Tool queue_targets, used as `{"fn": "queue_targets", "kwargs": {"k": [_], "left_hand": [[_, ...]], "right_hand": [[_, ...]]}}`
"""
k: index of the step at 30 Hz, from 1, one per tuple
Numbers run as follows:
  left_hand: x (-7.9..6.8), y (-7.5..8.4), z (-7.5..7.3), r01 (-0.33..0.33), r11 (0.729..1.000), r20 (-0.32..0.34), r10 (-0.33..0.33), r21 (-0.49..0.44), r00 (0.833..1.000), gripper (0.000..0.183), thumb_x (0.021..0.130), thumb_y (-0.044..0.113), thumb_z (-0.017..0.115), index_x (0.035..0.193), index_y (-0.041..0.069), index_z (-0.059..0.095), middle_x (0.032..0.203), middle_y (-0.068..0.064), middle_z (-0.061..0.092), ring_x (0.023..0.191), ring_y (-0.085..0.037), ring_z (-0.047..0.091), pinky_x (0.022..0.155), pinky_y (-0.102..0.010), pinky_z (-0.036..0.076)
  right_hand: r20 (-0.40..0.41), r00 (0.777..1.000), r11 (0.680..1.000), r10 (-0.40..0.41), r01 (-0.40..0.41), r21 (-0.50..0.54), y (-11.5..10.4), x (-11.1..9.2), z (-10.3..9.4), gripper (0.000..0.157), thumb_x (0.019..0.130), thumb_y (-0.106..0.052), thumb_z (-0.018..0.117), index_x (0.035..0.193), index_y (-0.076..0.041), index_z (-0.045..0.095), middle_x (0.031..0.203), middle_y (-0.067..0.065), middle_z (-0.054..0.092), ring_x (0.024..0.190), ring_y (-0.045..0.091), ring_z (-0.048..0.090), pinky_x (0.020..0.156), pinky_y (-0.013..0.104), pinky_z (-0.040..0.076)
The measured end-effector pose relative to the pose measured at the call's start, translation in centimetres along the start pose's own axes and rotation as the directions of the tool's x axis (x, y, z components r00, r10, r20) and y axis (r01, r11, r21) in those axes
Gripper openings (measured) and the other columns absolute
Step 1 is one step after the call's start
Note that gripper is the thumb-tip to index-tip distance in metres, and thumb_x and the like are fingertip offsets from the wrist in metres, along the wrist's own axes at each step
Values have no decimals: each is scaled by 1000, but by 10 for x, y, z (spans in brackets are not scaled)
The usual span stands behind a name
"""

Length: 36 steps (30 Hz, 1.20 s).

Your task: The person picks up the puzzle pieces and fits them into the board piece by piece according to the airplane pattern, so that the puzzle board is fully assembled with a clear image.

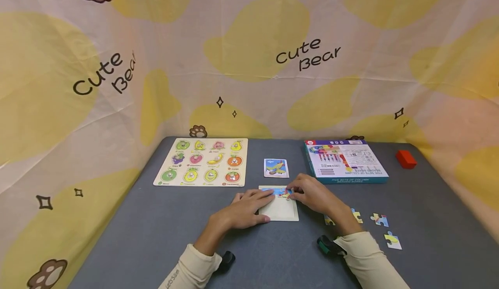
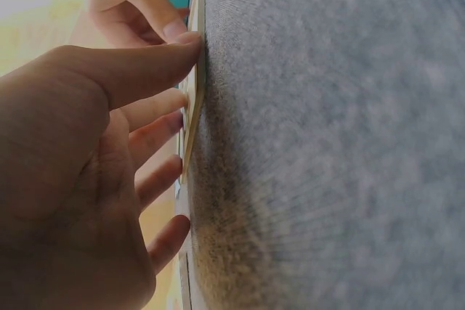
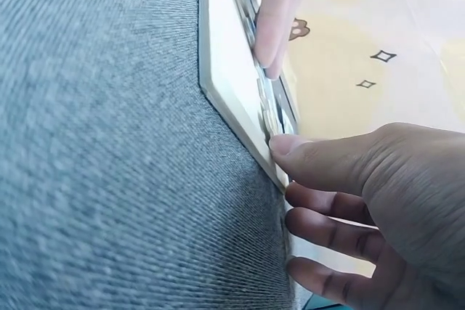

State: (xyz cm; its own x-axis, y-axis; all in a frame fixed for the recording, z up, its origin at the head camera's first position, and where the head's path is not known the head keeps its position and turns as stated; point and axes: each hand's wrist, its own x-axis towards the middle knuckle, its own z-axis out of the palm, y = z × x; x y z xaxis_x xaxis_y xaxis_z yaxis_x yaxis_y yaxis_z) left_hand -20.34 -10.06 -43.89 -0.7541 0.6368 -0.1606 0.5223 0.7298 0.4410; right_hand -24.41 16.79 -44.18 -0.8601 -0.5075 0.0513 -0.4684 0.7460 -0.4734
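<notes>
A shallow cream puzzle tray [image 1: 280, 213] lies on the dark table between the hands, joined picture pieces [image 1: 279, 191] along its far side. My left hand [image 1: 246, 209] rests over the tray's left side, fingers extended onto the pieces and thumb [image 2: 163, 63] at the near edge. At the far right corner, my right hand [image 1: 313, 196] pinches a puzzle piece [image 1: 289, 192], mostly covered by the fingers; its thumb [image 3: 290, 147] lies right at the tray's rim in the right wrist view. Just beyond the tray is a small airplane picture card [image 1: 276, 168].
Loose puzzle pieces [image 1: 380, 219] lie right of the right forearm, some partly hidden by it. A fruit picture board [image 1: 202, 162] lies at the back left. At the back right are a flat boxed set [image 1: 347, 163] and a red block [image 1: 406, 159]. Printed cloth hangs behind.
</notes>
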Motion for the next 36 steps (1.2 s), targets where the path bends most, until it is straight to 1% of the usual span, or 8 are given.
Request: {"fn": "queue_targets", "kwargs": {"k": [6,11,15,18,21,25,29,36], "left_hand": [[1,0,0,8,1000,1,-8,0,1000,67,106,39,63,166,21,39,174,5,32,156,-26,29,111,-55,30],[2,0,0,3,1000,0,-3,-2,1000,67,106,38,63,166,20,40,173,4,32,156,-27,29,111,-56,29],[4,1,-1,7,1000,-1,-7,7,1000,66,105,38,64,165,20,41,173,4,33,155,-27,31,110,-54,30],[5,3,-1,14,1000,-11,-14,15,1000,65,105,39,64,164,19,44,171,3,36,153,-27,33,110,-54,32],[7,7,1,17,1000,-31,-16,21,999,63,105,38,65,162,17,47,169,0,39,150,-29,35,112,-56,32],[14,14,4,-1,999,-54,4,52,999,61,105,35,65,161,17,48,167,-1,41,149,-31,35,112,-57,32],[21,20,7,-24,995,-55,29,93,998,62,106,34,63,163,20,44,167,2,41,149,-29,35,109,-55,33],[26,24,9,-9,986,-39,16,164,999,63,108,39,60,165,24,40,169,7,37,149,-27,36,107,-54,34]], "right_hand": [[2,1000,1000,20,-20,7,-1,1,2,20,100,-15,75,119,-10,81,99,-1,62,87,10,56,78,33,50],[-12,999,999,36,-36,22,0,2,5,20,99,-15,76,118,-11,82,99,-1,61,86,11,55,76,32,48],[-31,999,1000,25,-25,10,0,2,7,19,99,-14,76,117,-12,83,97,0,61,83,12,52,74,31,45],[-36,999,1000,23,-23,3,-1,3,8,19,98,-15,77,116,-13,83,97,-1,60,82,12,50,72,30,44],[-37,999,999,37,-37,7,-1,4,9,19,98,-15,78,115,-14,84,98,-1,60,83,12,51,73,31,44],[-36,998,999,44,-44,18,-1,4,9,19,97,-14,78,116,-14,83,98,0,61,85,12,54,75,33,47],[-41,998,999,48,-47,28,-2,4,9,19,97,-13,78,115,-13,82,98,0,61,87,12,56,77,35,48],[-50,998,999,34,-32,33,1,3,8,17,97,-12,78,113,-11,81,97,1,62,88,14,55,77,36,47]]}}
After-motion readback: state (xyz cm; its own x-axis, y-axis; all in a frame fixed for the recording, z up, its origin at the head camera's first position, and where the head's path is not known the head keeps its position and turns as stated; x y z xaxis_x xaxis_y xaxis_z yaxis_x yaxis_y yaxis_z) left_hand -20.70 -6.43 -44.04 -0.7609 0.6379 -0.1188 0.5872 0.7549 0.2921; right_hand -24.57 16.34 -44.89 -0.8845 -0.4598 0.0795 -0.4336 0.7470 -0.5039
